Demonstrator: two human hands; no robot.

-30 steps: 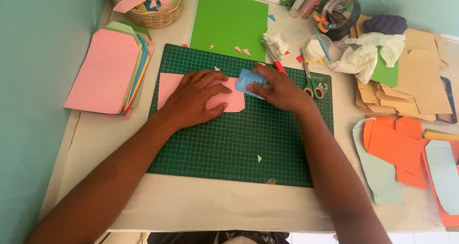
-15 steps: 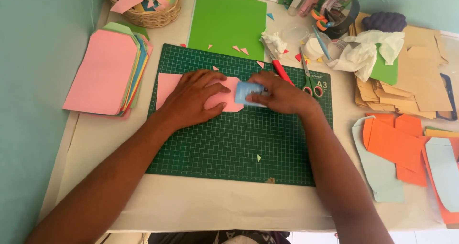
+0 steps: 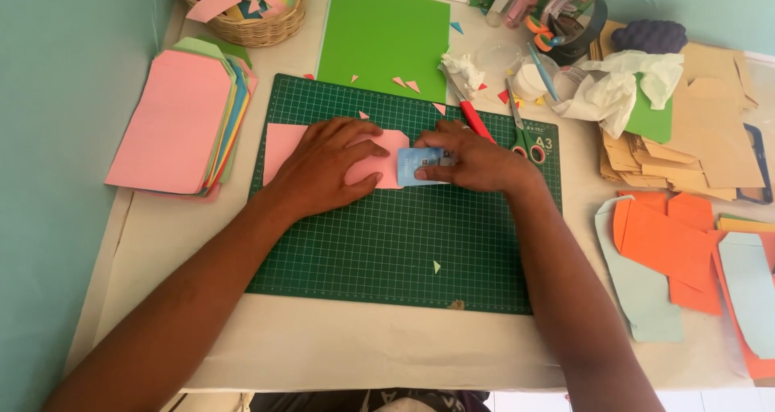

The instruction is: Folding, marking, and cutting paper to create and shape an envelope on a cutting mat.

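On the green mat (image 3: 387,242), near its upper middle, a pink paper (image 3: 282,147) is pinned flat under the left hand (image 3: 327,170), whose fingers are spread. At its right edge a blue card (image 3: 418,167) is pressed down by the right hand (image 3: 476,160), fingers held together. Scissors (image 3: 525,133) lie just beside that hand, and a paper stack (image 3: 173,121) sits off the mat's left side.

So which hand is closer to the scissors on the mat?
Right. The right hand lies just left of the scissors, pressing a small blue card. The left hand is farther left, flat on the pink paper.
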